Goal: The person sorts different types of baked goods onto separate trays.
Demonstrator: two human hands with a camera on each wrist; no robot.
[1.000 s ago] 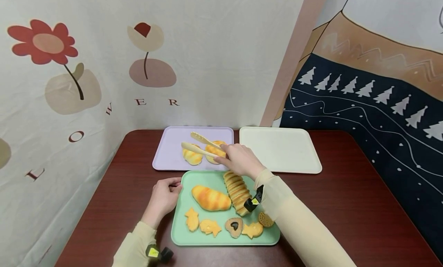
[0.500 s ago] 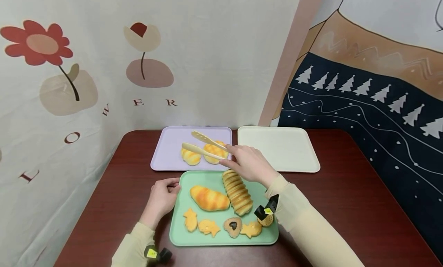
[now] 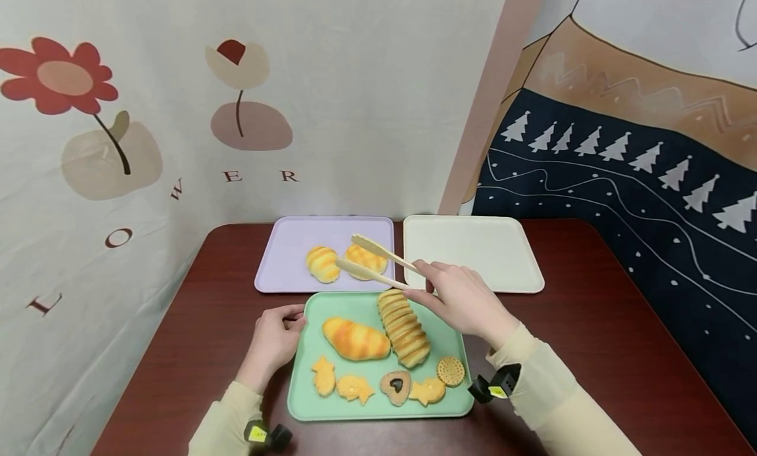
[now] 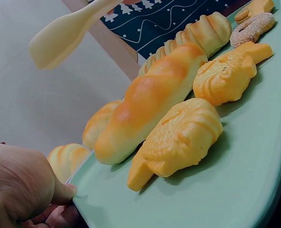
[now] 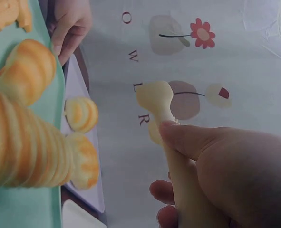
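Observation:
My right hand [image 3: 458,298] grips a pair of cream tongs [image 3: 384,262], their arms spread and nothing between the tips. In the head view the tongs overlap the right edge of the lilac tray [image 3: 269,272] and the round bread bun [image 3: 367,259] on it. A second bun [image 3: 323,264] sits beside that one. At the left edge of the green tray [image 3: 378,410], my left hand [image 3: 278,338] pinches the rim between thumb and fingers. On this tray lie a smooth long bread [image 3: 356,339] and a ridged bread roll [image 3: 405,328].
Along the green tray's near side are fish-shaped cookies [image 3: 355,389], a heart cookie [image 3: 395,386] and a round biscuit [image 3: 451,371]. A white tray [image 3: 473,252] stands at the back right of the dark red table [image 3: 591,311]. Behind rises a printed cloth wall [image 3: 367,101].
My right hand has drawn the tongs back to the right and nearer, away from the buns, uncovering the round biscuit. The left hand stays at the tray's edge.

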